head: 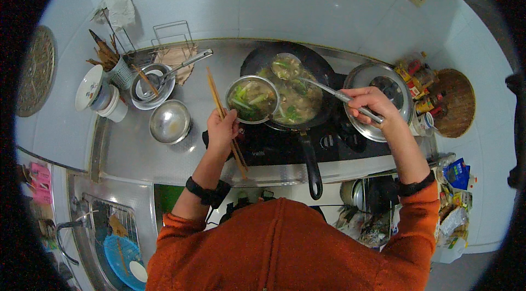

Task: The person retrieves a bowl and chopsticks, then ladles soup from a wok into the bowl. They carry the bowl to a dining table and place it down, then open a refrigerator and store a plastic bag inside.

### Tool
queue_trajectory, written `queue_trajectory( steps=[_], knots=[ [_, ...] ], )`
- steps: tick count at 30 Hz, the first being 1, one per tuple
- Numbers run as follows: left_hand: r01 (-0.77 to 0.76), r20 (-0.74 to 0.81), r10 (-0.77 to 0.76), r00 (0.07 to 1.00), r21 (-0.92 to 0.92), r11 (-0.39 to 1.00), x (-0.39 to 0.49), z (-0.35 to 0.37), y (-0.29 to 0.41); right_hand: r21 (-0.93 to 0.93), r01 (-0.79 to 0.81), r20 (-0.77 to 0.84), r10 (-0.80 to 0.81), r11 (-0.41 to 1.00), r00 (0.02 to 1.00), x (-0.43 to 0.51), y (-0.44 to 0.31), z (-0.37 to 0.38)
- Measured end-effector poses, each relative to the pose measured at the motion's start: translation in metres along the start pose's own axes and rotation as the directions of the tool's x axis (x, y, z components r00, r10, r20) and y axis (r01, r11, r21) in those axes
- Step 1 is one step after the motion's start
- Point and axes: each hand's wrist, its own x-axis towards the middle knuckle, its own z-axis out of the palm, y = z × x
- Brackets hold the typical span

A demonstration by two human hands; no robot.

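Observation:
My left hand (222, 130) grips the near rim of a metal bowl (252, 99), which holds soup with green leaves. A pair of wooden chopsticks (214, 91) is also held in this hand, pointing away from me. My right hand (370, 106) is closed around the handle of a metal ladle (343, 97). Soup with greens fills the ladle's round head, which is over the far part of a black wok (263, 54). More broth and leaves lie in the wok, just right of the bowl. Its black handle (311, 167) points toward me.
The wok sits on a black gas stove (283, 153). A glass lid (357, 124) rests right of it, near bottles (425, 106) and a woven basket (456, 104). Leftward are an empty metal bowl (169, 121), stacked bowls with a strainer (164, 79), and a sink (88, 217).

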Motion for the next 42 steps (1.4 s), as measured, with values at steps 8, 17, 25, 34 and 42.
queue_trajectory(
  steps=[8,17,25,34,42],
  knots=[
    [-0.021,-0.016,0.020,1.000,-0.034,0.999,-0.001,0.000,-0.003,-0.101,0.032,0.042,-0.028,0.994,0.999,-0.032,-0.015,0.019],
    [-0.002,-0.049,0.000,0.999,-0.032,0.999,-0.001,-0.001,-0.005,-0.715,0.241,0.046,-0.300,0.656,0.953,-0.042,0.039,0.067],
    [-0.001,-0.114,0.001,0.993,0.005,1.000,-0.002,0.001,-0.001,-0.881,0.438,0.211,-0.679,0.180,0.704,-0.061,0.057,0.058],
    [0.028,-0.036,-0.028,0.999,0.003,1.000,0.001,0.002,0.006,-0.999,-0.048,-0.039,-0.388,-0.012,0.921,-0.042,0.057,0.018],
    [0.050,-0.081,-0.050,0.995,-0.007,0.999,-0.001,0.002,0.012,-0.735,-0.090,-0.201,-0.090,0.672,0.975,-0.003,0.087,0.027]
  ],
)
